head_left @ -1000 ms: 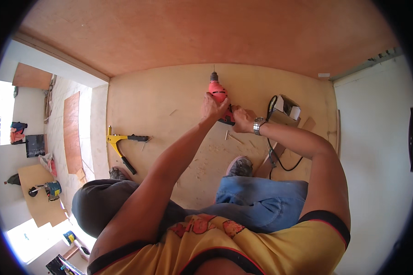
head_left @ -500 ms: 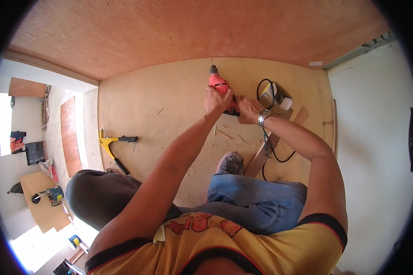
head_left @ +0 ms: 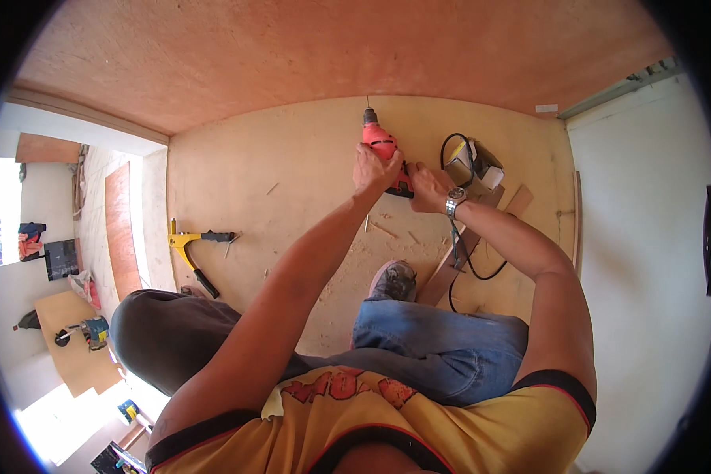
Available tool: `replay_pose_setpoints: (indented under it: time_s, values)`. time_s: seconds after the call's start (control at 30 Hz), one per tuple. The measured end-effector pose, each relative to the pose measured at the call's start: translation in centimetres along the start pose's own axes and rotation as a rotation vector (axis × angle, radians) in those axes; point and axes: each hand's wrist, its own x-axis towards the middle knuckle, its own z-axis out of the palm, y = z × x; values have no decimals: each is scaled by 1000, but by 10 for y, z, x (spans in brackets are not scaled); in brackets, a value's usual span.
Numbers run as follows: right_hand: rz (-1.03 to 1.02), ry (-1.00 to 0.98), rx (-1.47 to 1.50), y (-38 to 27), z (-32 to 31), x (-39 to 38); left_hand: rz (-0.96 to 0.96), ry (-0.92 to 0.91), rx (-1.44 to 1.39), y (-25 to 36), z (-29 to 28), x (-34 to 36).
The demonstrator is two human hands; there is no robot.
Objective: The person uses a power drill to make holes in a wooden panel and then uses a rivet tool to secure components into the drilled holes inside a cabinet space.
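A red and black corded power drill point(head_left: 381, 141) points away from me, its thin bit meeting the lower edge of the reddish plywood panel point(head_left: 340, 55). Wrapped round the drill's body is my left hand point(head_left: 376, 167), closed on it from the left. My right hand point(head_left: 430, 188), with a metal watch on the wrist, is closed on the drill's rear handle, partly hidden by the fingers. The black cord point(head_left: 482, 276) runs from beneath my right wrist in a loop near my knee.
A yellow and black hand riveter point(head_left: 188, 241) lies on the wooden floor at left. Right of my hands stands an open cardboard box point(head_left: 482, 163), with wood strips point(head_left: 520, 201) nearby. Wood shavings and slivers point(head_left: 384, 229) are scattered before my shoe point(head_left: 395, 281). A white wall point(head_left: 632, 237) bounds the right.
The drill and both hands stay nearly in place. The whole view has shifted very slightly; my grip looks the same.
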Motion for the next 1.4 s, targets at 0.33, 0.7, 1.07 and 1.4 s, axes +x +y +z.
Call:
replay_pose_setpoints:
  time_s: [0.33,0.7,1.07,1.4]
  values:
    - [2,-48,14,4,-4,6,-57,-65,1,7,-6,9]
    - [-24,-27,14,5,-10,11,-50,-79,3,6,-4,16]
    - [-68,28,-12,17,-11,36,13,-67,-23,8,-1,47]
    - [-24,-22,-12,7,-11,32,-37,-80,11,8,-7,35]
